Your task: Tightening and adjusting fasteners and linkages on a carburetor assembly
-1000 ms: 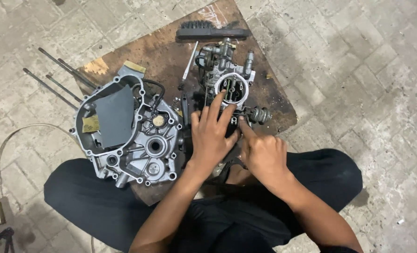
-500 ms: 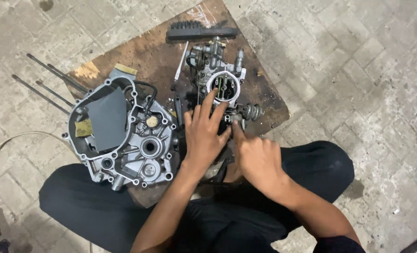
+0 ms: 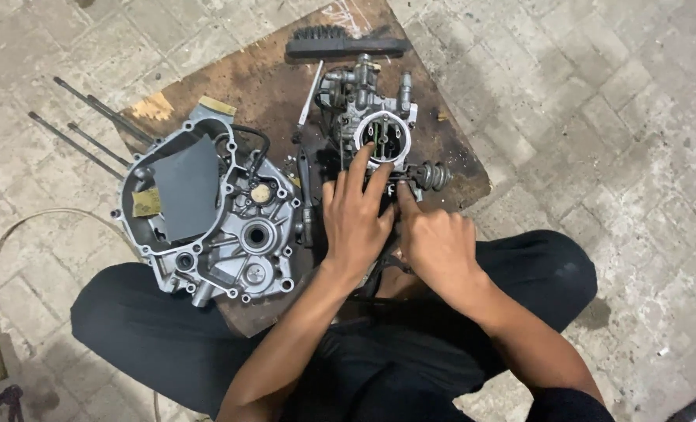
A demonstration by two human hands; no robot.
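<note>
Left hand (image 3: pixel 356 223) lies spread flat, steadying the carburetor (image 3: pixel 375 133); right hand (image 3: pixel 435 244), curled narrow, fiddles at its base. Looks mid-teardown, and freeing that part probably needs a firmer pinch.

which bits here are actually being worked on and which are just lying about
In hand:
- carburetor, on the wooden board
- left hand, fingers on the carburetor's round opening
- right hand, fingertips at its lower edge

Lying about:
- engine crankcase half, with a grey sheet on it
- black brush
- long metal rods
- screwdriver
</note>
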